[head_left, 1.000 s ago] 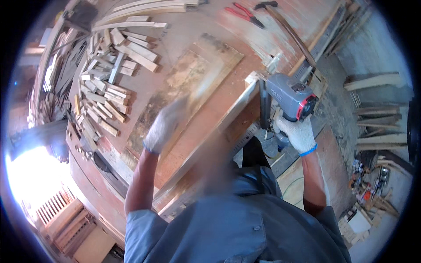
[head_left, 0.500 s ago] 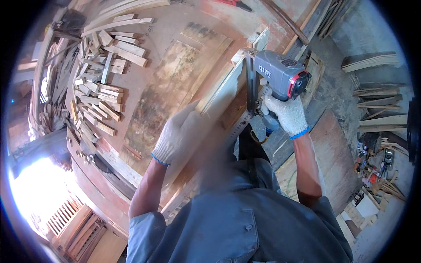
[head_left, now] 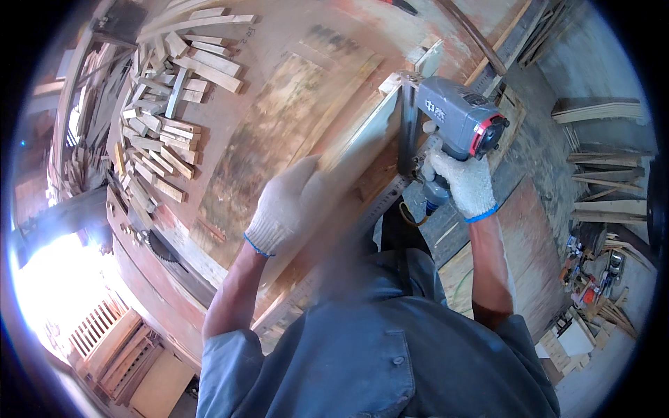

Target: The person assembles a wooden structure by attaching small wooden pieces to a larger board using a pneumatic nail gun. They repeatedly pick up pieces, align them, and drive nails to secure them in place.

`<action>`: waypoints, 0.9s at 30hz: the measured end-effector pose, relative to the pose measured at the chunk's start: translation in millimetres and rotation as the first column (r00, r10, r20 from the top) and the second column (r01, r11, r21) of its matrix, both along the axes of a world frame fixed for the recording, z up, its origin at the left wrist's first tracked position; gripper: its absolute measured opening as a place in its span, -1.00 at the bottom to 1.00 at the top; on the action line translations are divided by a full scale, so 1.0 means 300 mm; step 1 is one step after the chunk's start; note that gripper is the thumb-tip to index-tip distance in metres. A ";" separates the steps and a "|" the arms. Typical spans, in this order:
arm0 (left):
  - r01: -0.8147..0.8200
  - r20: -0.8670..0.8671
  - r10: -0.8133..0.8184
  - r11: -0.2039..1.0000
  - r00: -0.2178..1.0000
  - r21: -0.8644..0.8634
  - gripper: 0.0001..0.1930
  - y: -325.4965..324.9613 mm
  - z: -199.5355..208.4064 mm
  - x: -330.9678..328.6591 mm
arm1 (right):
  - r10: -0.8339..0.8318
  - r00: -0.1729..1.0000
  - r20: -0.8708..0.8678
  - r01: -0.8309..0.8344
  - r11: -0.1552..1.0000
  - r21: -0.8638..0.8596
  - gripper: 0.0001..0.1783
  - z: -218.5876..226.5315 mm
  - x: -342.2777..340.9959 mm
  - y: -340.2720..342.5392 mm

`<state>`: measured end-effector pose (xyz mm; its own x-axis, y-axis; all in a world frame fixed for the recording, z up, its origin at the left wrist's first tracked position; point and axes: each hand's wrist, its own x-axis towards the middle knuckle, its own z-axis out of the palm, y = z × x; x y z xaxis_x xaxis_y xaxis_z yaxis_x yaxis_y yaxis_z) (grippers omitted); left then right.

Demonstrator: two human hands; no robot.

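The gloved right hand (head_left: 463,182) wraps tight round the handle of a grey nail gun (head_left: 456,122), its nose set against the far end of a long wooden plank (head_left: 362,136). The gloved left hand (head_left: 289,205) presses flat on the plank, fingers curled over its edge, nearer the body than the gun. Loose wood offcuts (head_left: 164,118) lie well left of the plank on the workbench (head_left: 279,56).

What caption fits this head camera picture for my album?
Gloved left hand steadies a long wooden board while gloved right hand grips a grey nail gun.

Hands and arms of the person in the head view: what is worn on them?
Both the left hand and the right hand wear white knitted work gloves with a thin blue band at the cuff. The forearms are bare; short grey-blue shirt sleeves end near the elbows.
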<state>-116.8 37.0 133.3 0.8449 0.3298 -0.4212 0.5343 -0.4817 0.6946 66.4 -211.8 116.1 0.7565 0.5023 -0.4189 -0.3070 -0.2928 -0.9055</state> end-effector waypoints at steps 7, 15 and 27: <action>0.021 -0.060 -0.006 0.968 0.998 0.249 -0.59 -0.042 0.027 0.024 | -0.015 1.000 -0.001 0.015 0.999 0.050 -0.61 -0.028 0.010 0.003; 0.047 -0.085 -0.023 0.955 0.996 0.293 -0.76 -0.038 0.028 0.023 | -0.025 0.992 0.122 0.028 0.999 -0.021 -0.90 -0.048 0.026 -0.037; -0.056 0.078 0.037 0.964 0.996 0.259 -0.75 -0.063 -0.024 -0.031 | 0.096 0.986 0.138 -0.098 0.995 0.005 -0.86 -0.037 -0.001 -0.017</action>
<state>-126.1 18.0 126.1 0.8511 0.4597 -0.2537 0.5134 -0.6270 0.5859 66.1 -216.9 104.9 0.7539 0.5804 -0.3077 -0.1498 -0.3042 -0.9408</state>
